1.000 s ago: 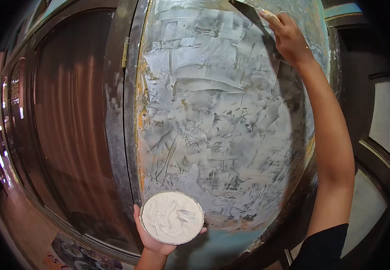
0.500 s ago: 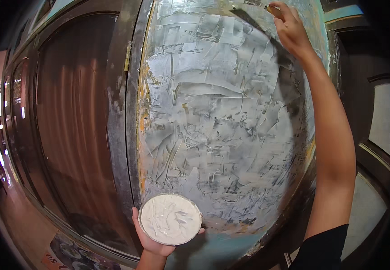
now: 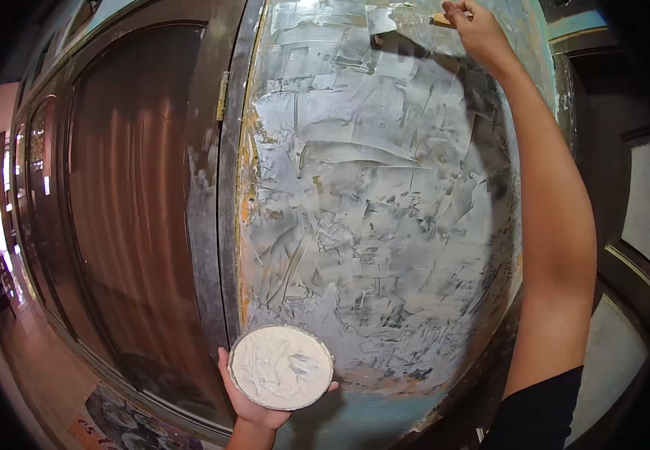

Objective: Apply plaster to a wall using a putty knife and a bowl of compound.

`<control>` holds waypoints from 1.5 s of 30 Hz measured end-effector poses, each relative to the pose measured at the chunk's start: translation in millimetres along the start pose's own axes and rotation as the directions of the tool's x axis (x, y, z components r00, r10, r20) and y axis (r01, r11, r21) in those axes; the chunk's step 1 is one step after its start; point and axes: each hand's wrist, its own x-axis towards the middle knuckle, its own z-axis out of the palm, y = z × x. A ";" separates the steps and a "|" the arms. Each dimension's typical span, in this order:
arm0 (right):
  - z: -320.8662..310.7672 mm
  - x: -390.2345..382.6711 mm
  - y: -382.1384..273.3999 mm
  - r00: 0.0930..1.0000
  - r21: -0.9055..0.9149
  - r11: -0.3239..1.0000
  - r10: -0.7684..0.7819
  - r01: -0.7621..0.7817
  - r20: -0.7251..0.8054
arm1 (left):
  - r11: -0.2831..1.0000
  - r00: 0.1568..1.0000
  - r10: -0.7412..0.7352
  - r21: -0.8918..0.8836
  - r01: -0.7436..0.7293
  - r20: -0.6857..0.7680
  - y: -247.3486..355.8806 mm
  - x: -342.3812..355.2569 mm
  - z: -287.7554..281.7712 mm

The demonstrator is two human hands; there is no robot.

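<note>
My left hand (image 3: 254,405) is wrapped round the underside of a round tub (image 3: 330,375), thumb and fingertips showing at its sides. Thick white putty (image 3: 276,367) with drag marks on its surface fills it. Up at the top right, my right hand (image 3: 482,34) grips a putty knife (image 3: 440,20) by its yellowish handle. Its blade points left, close to the wall panel (image 3: 385,225), and is hard to tell from the smears there. Uneven grey-white streaks of putty cover most of that panel, with darker patches showing through.
Left of the panel stands a dark wooden door (image 3: 130,187) with a brass hinge (image 3: 222,96). Bare turquoise paint (image 3: 370,416) runs below the smeared area. A patterned mat (image 3: 126,420) lies on the floor at lower left; dark wooden framing (image 3: 602,112) stands at right.
My right hand has moved the putty knife slightly left and down, and its blade has turned flatter toward the panel. My left hand holds the tub almost where it was.
</note>
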 end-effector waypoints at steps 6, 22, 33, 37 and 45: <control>-18.4 25.5 28.1 1.000 -0.359 0.933 -0.021 0.020 0.001 | 1.000 1.000 0.000 -0.018 0.001 0.016 4.4 -0.6 -5.1; -36.3 7.8 30.1 0.989 -0.616 0.783 0.006 0.087 0.148 | 1.000 1.000 0.005 0.001 -0.005 0.009 12.6 -2.7 -5.4; -103.0 -7.7 69.1 0.999 -0.702 0.712 0.027 0.012 0.044 | 0.995 1.000 0.024 0.100 -0.024 0.002 4.3 -0.9 -5.9; -83.9 -5.8 36.7 0.996 -0.592 0.806 0.059 -0.009 0.066 | 0.998 0.999 -0.019 -0.051 0.020 0.032 4.6 0.3 -3.9; 26.5 -10.7 -26.9 0.985 -0.415 0.910 0.069 0.002 0.156 | 0.994 1.000 -0.010 -0.110 0.008 -0.016 6.8 -9.3 -11.8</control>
